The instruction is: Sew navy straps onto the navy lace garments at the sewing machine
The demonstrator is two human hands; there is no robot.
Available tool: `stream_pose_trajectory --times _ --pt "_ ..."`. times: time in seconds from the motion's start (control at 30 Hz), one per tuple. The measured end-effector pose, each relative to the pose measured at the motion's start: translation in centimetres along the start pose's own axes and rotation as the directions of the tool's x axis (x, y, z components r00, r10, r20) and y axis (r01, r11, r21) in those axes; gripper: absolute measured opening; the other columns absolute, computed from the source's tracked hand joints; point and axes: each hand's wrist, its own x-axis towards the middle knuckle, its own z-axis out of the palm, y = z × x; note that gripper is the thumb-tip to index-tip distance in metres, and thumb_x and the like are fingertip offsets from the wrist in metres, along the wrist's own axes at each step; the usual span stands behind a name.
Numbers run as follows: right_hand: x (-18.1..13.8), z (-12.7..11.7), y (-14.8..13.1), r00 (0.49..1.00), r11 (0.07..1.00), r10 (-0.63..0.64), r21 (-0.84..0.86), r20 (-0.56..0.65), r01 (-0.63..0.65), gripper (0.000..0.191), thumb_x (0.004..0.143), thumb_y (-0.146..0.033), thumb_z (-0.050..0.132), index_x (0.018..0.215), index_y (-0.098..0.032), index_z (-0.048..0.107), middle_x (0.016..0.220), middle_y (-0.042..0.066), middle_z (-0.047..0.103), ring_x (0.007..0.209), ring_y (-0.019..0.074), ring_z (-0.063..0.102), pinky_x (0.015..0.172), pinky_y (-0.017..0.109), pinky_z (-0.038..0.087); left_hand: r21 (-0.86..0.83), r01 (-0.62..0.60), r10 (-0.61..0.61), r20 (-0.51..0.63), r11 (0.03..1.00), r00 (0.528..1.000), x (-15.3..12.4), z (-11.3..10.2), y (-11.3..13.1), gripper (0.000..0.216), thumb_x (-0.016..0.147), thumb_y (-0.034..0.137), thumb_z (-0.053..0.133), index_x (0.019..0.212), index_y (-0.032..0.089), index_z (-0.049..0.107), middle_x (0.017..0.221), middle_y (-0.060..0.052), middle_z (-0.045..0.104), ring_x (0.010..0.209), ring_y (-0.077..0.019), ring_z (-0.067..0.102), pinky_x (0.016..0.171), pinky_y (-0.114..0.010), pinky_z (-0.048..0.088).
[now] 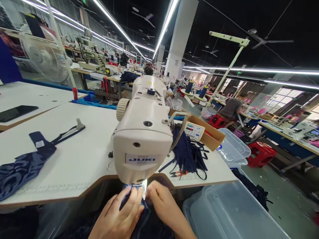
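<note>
Left grip [118,212] clamps patterned navy fabric [146,212] below the white sewing machine [142,146]; right grip's [160,199] closure unclear; likely soft, best held edgewise.

Under left hand [119,212]: garment piece [147,215] is cloth, slight sheen | beyond that hand: sewing machine [144,141] has smooth, semi-gloss casing; surface [82,146] smooth, wood-like edge | beyond right hand [160,200]: straps [185,152] matt cloth, box [213,135] matt cardboard | right of it: bin [236,212] clear, glossy plastic
</note>
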Motion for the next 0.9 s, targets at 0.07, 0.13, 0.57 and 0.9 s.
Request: stream_pose_trajectory --times 0.07,0.13,0.57,0.9 --pt "-1.5 -0.4 -0.1 0.994 0.999 0.02 0.041 0.109 -0.024 0.029 0.094 -0.041 0.047 0.077 -0.019 0.054 0.068 -0.004 0.051 0.063 0.0105 0.046 0.059 0.02 0.036 0.014 0.021 -0.021 0.046 1.0 0.999 -0.3 0.2 0.1 0.032 0.09 0.02 0.043 0.114 0.02 0.064 0.125 -0.002 0.063 0.109 -0.0262 0.056 0.093 -0.04 0.036" --pt "-2.3 -0.5 -0.2 0.992 0.998 0.033 0.051 0.119 -0.039 0.023 0.092 -0.039 0.051 0.08 -0.02 0.056 0.071 -0.005 0.05 0.065 0.01 0.044 0.061 0.02 0.035 0.015 0.025 -0.026 0.067 1.0 0.997 -0.4 0.4 0.2 0.033 0.089 0.018 0.041 0.112 0.021 0.065 0.126 -0.003 0.062 0.112 -0.0277 0.055 0.093 -0.042 0.036" --pt "-5.4 -2.6 -4.3 0.931 0.929 -0.33 -0.122 0.154 0.349 0.006 0.094 -0.022 0.047 0.098 -0.023 0.052 0.09 0.002 0.059 0.08 0.014 0.055 0.074 0.023 0.046 -0.727 0.457 -0.103 0.476 0.513 0.873 0.0 -4.4 0.8 0.021 0.091 0.033 0.045 0.082 0.026 0.063 0.071 0.004 0.066 0.062 -0.0112 0.056 0.056 -0.018 0.047" --pt "-2.3 -2.1 -4.8 0.956 0.924 -0.167 -0.3 0.241 0.237 0.009 0.098 -0.025 0.043 0.097 -0.022 0.052 0.089 0.0 0.06 0.079 0.0138 0.056 0.068 0.023 0.042 -0.466 0.574 -0.369 0.46 0.674 0.807 -1.7 -3.6 0.9 0.031 0.091 0.048 0.044 0.079 0.023 0.057 0.065 0.004 0.061 0.057 -0.0114 0.059 0.05 -0.018 0.045"
